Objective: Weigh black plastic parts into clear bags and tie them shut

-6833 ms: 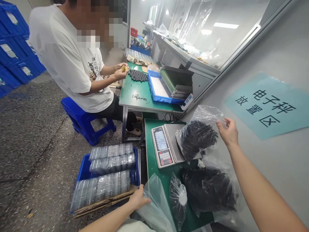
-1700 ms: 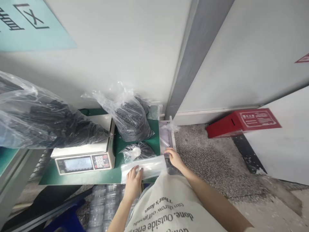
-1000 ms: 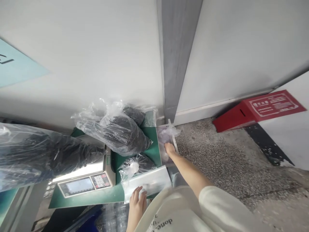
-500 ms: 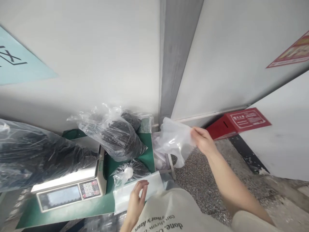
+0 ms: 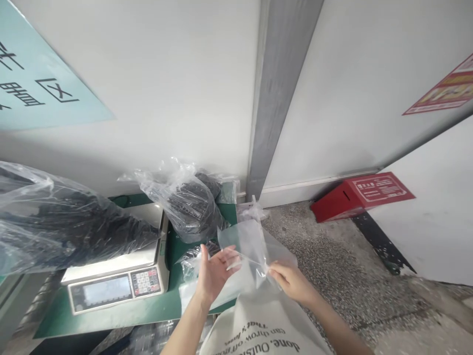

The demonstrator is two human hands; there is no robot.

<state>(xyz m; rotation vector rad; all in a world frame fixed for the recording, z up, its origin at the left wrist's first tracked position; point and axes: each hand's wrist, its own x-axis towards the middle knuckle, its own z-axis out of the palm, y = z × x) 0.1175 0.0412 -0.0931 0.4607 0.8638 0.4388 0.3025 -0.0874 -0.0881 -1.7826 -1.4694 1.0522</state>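
Note:
A clear plastic bag [image 5: 251, 241] hangs in front of my body. Its near edge is pinched between the thumb and fingers of my right hand [image 5: 290, 280]. My left hand [image 5: 218, 268] is spread, palm turned up, beside the bag's left edge; whether the fingertips touch the film I cannot tell. Beneath my left hand lie flat white plastic sheets [image 5: 188, 293] on the table's front edge. A small clear bag with dark contents [image 5: 190, 259] is partly hidden behind that hand.
On the green table [image 5: 140, 315] stands a weighing scale [image 5: 114, 291], with a large bag of dark pieces [image 5: 74, 227] resting over it. Another filled bag [image 5: 194, 207] sits to its right. A red box [image 5: 362, 195] stands by the wall at the right.
My right hand has brought the clear bag left and down, in front of my body. My left hand has risen and turned palm up, fingers spread. The view has shifted slightly left.

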